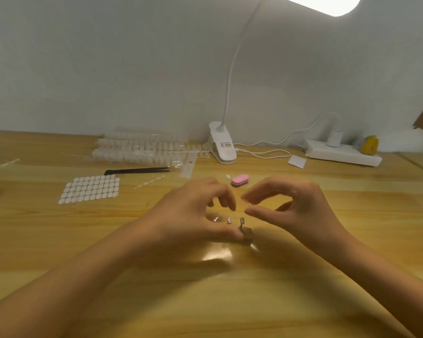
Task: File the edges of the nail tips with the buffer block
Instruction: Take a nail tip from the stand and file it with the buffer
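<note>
On the pale, grained wooden counter [59, 240], far left, lies a sheet of white oval adhesive tabs [91, 189] in neat rows. Just behind it are slim black tweezers [137, 171] and clear bags of translucent nail tips [142, 148] by the wall. The left hand [193, 211] rests at centre with its fingers [231, 204] loosely curled and gripping nothing that shows. Its thumb touches a small clear piece [248, 234] on the counter, beside three small glinting bits [229, 220]. Behind the hands, apart from both, the pink rounded buffer block [239, 180] lies flat with bare wood around it. A white clip lamp [222, 145] stands behind it; its label is too small to read. The right hand [296, 206] hovers with thumb and forefinger nearly meeting; whether they pinch something clear I cannot tell. Further right are a white card [296, 161] and a white power strip [342, 154] near the counter's back edge. The near side of the counter is open wood.
</note>
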Available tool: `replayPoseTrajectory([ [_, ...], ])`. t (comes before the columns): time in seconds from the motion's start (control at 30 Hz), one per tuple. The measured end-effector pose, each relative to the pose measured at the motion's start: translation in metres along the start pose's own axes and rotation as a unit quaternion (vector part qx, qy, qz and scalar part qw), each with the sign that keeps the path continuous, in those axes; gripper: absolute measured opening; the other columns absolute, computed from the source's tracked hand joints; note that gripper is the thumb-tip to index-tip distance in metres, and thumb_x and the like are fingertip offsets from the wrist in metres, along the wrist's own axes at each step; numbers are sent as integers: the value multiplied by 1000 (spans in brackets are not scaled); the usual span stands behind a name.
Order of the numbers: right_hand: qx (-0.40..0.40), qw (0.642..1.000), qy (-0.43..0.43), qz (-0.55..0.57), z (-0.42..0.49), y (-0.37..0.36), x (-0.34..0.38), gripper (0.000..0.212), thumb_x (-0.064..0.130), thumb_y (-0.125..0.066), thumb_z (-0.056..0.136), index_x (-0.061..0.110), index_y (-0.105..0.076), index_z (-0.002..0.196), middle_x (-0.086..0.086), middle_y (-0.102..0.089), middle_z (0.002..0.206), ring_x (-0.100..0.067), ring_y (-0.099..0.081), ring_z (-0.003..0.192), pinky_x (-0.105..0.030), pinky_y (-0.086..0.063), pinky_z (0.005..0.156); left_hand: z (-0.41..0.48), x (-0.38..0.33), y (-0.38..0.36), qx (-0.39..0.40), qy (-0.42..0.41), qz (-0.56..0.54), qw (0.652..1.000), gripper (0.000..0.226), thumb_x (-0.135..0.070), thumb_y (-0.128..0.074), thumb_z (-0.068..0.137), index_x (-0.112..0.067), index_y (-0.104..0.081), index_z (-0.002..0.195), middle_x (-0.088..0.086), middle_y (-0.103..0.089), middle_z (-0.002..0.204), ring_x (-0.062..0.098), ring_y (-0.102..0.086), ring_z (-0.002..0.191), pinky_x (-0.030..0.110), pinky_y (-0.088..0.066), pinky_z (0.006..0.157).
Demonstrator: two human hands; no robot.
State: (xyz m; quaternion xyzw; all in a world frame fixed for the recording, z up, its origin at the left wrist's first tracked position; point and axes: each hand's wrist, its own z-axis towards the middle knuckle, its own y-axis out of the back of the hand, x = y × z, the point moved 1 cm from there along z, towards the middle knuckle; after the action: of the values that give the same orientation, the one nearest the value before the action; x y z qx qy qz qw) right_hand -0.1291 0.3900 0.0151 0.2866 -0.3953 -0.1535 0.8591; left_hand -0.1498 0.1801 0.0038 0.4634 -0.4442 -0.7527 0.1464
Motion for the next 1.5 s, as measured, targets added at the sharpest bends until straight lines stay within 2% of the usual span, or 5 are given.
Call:
replayPoseTrajectory([
  [0.1, 28, 998, -34, 39, -13, -6, -5, 19, 32, -78, 75, 23, -74, 92, 18, -73, 92, 2, -71, 86, -10, -53, 61, -5, -6, -8, 15, 2, 62, 998, 37, -60, -72, 70, -41, -61, 100, -26, -57, 100, -6, -54, 92, 27, -50, 76],
  [0.3, 30, 996, -45, 67, -14, -11, -9, 15, 17, -79, 78, 21, -75, 92, 15, -73, 90, -2, -72, 84, -9, -53, 64, -11, -8, -14, -46, 19, 84, 995, 29, -60, -66, 73, -42, -60, 94, -28, -60, 90, -16, -49, 81, 16, -33, 56],
  [0.6, 38, 996, -59, 51, -13, -14, -10, 15, 22, -78, 79, 25, -76, 94, 18, -74, 89, -1, -73, 82, -19, -58, 61, -9, -4, -16, -41, 72, 19, 996, 29, -54, -78, 68, -44, -66, 92, -22, -66, 89, -4, -58, 79, 29, -52, 68],
  [0.97, 39, 997, -60, 31, -13, -17, -8, 22, 40, -69, 76, 28, -76, 94, 21, -74, 90, 0, -71, 84, -32, -60, 63, -9, -1, -18, -53, 81, -8, 995, 28, -52, -80, 65, -43, -68, 88, -25, -66, 83, -4, -57, 77, 28, -51, 65],
  [1.5, 34, 996, -76, 30, -15, -20, -10, 17, 32, -73, 78, 25, -77, 94, 16, -75, 89, -7, -72, 87, -39, -61, 67, -10, 0, -19, -57, 76, -20, 995, 25, -51, -80, 65, -45, -66, 84, -26, -65, 82, -4, -58, 76, 31, -52, 67],
])
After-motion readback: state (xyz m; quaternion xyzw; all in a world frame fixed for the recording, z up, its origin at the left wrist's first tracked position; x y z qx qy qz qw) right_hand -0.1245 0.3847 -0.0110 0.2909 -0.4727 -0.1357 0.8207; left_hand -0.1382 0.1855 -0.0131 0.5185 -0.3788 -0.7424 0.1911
